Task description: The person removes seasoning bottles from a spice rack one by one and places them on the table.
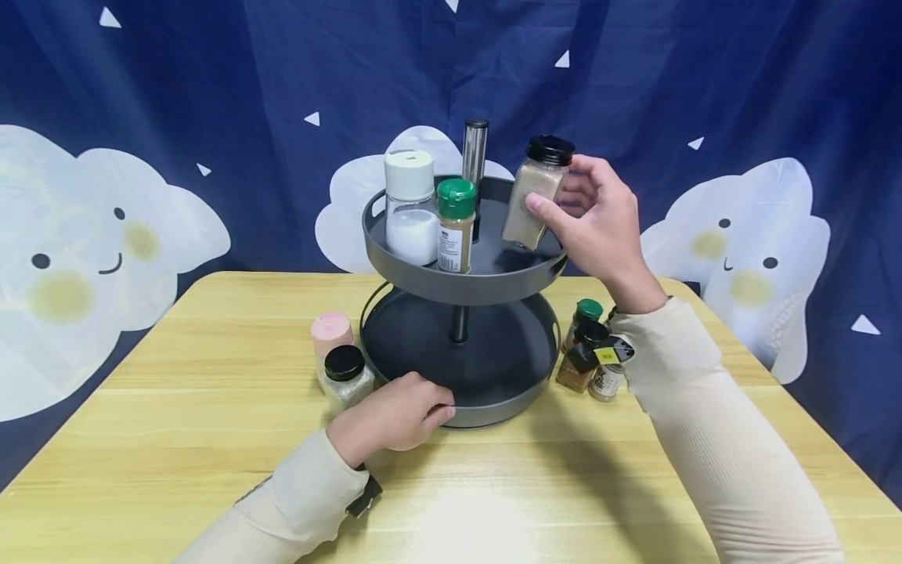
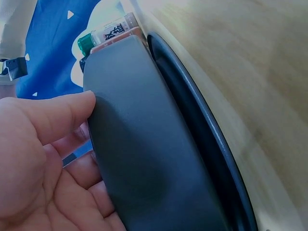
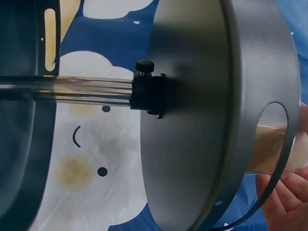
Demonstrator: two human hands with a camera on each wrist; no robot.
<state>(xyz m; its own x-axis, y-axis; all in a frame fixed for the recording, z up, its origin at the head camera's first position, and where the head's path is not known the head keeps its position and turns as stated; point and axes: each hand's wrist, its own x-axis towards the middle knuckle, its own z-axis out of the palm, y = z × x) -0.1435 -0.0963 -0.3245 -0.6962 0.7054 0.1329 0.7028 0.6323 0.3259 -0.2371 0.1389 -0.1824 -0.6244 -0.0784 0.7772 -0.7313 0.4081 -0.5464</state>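
Note:
Over the right side of the upper tray (image 1: 461,288), my right hand (image 1: 600,223) holds a clear spice jar (image 1: 530,196) of tan powder with a black lid. The jar leans, its base inside the tray's rim; in the right wrist view the tan powder (image 3: 267,147) shows through the rim's handle slot. My left hand (image 1: 402,411) grips the front rim of the dark grey lower tray (image 1: 423,345), thumb at the edge and fingers over it. A white-lidded shaker (image 1: 411,207) of white grains and a green-capped spice bottle (image 1: 454,227) stand on the upper tray's left side.
Left of the rack stand a pink-lidded container (image 1: 331,333) and a black-lidded jar (image 1: 347,374), close to my left forearm. Several small spice bottles, one green-capped (image 1: 588,309), stand at right below my right wrist. A metal post (image 1: 475,153) rises through the trays.

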